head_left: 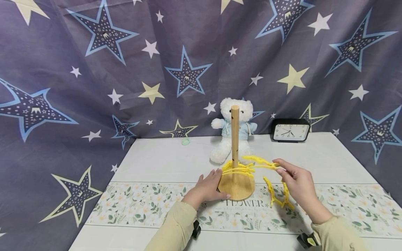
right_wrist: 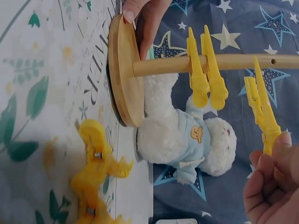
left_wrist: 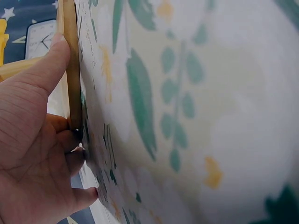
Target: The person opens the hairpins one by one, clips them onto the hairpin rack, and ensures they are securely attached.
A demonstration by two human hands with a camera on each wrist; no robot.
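Note:
A wooden stand has a round base [head_left: 237,190] and an upright post [head_left: 235,136]. My left hand [head_left: 207,186] holds the base at its left edge, thumb toward the front; the left wrist view has the thumb [left_wrist: 53,63] against the rim and the other fingers around it. Two yellow plastic spring clips [right_wrist: 198,74] sit around the post low down, side by side. My right hand [head_left: 296,179] pinches the end of another yellow clip [right_wrist: 264,112], which extends leftward to the post in the head view. One more yellow clip [head_left: 277,197], with small metal springs, lies right of the base.
A white teddy bear [head_left: 240,129] in a blue hoodie sits behind the post. A black-framed clock [head_left: 290,130] stands at the back right, a small green ring [head_left: 185,141] at the back left. A floral runner [head_left: 141,205] crosses the white table before a starry curtain.

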